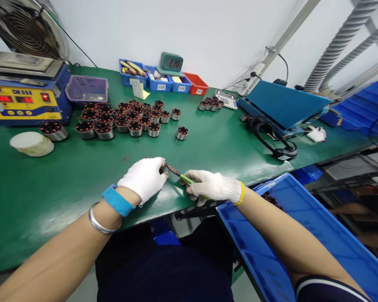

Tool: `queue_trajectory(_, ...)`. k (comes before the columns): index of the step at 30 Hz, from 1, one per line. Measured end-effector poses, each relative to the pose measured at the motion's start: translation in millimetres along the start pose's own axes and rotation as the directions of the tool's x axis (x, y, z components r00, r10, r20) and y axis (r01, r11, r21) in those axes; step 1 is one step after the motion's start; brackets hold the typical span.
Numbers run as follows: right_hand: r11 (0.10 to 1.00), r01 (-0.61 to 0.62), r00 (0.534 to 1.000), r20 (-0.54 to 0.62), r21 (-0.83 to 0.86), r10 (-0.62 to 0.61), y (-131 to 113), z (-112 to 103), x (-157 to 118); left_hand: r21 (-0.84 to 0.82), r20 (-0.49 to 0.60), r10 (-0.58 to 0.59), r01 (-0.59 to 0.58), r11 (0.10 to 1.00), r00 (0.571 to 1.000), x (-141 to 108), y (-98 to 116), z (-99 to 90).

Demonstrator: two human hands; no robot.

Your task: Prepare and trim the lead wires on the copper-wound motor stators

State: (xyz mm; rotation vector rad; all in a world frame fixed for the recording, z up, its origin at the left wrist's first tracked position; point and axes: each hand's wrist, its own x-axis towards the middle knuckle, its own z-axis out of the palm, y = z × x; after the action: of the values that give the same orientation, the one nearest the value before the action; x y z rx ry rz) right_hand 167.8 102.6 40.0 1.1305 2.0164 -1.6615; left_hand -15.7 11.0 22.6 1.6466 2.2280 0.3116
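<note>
At the near edge of the green worktop (91,176), working with gloved hands close together. Holding green-handled pliers (185,179) in the right hand (212,186), with fingers curled snugly about the handles. Too small, and partly covered, to make out any gap at the pliers' jaws.

Of most note, the lie of the pliers: running aslant from the right palm, away from the body and leftward, to end at the fingertips of the left hand (146,178). Bridging the space between both hands, with handles in the right, nose just at the left and apparently touching. Nearer overall to the right hand.

At the left: fingers bent inward, thumb and forefinger nearly together beside the nose. Cannot tell of any small piece pinched there; hidden by glove and tool.

Just beyond the left hand: loose copper wire scraps (125,159). Farther off, past the nose and slightly right: single copper-wound stator (182,133), standing apart from a crowded batch of stators (135,128) to its left. Nearer the wall, rightward: smaller stator group (211,103). Beneath the right forearm: blue tray (302,209).
</note>
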Motion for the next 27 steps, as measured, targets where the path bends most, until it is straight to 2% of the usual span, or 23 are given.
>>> queue_trajectory(9,1.0,-0.02,0.999,0.038,-0.015,0.02,-13,-4,2,-0.006,0.027,-0.008,0.008,1.0,1.0,-1,1,-3.3)
queue_trajectory(11,0.998,0.003,0.998,0.069,0.058,-0.007,-8,-6,3,-0.011,0.038,-0.015,0.015,1.0,0.999,-1,1,-5.2)
queue_trajectory(14,0.963,0.037,0.992,0.104,0.269,-0.067,5,-10,2,0.008,0.025,-0.019,0.019,1.0,1.0,-3,1,-11.7)
queue_trajectory(16,0.917,0.063,0.99,0.088,0.395,-0.106,14,-12,1,0.081,-0.004,-0.039,0.039,0.996,0.999,-5,1,-16.8)
queue_trajectory(19,0.846,0.117,0.988,0.024,0.52,-0.151,27,-14,0,0.217,0.016,-0.022,0.018,0.976,1.0,-9,0,-18.0)
queue_trajectory(21,0.789,0.144,0.984,0.002,0.597,-0.181,34,-13,0,0.262,0.061,0.097,-0.109,0.959,0.993,-13,-1,-13.7)
queue_trajectory(22,0.76,0.152,0.981,0.0,0.631,-0.196,36,-13,1,0.249,0.083,0.201,-0.215,0.944,0.976,-15,-2,-11.3)
queue_trajectory(23,0.735,0.162,0.978,-0.007,0.658,-0.21,39,-13,2,0.204,0.104,0.328,-0.343,0.917,0.939,-18,-2,-10.0)
queue_trajectory(24,0.713,0.175,0.974,-0.016,0.679,-0.224,41,-13,3,0.124,0.115,0.457,-0.47,0.874,0.882,-22,-3,-10.3)
queue_trajectory(25,0.692,0.188,0.971,-0.027,0.697,-0.237,42,-12,3,0.018,0.098,0.559,-0.563,0.826,0.824,-25,-4,-12.9)
queue_trajectory(26,0.673,0.199,0.968,-0.036,0.712,-0.248,44,-12,4,-0.089,0.039,0.609,-0.605,0.792,0.792,-29,-4,-17.7)
queue_trajectory(27,0.655,0.207,0.965,-0.042,0.727,-0.258,45,-12,4,-0.179,-0.043,0.593,-0.591,0.787,0.804,-32,-5,-24.4)
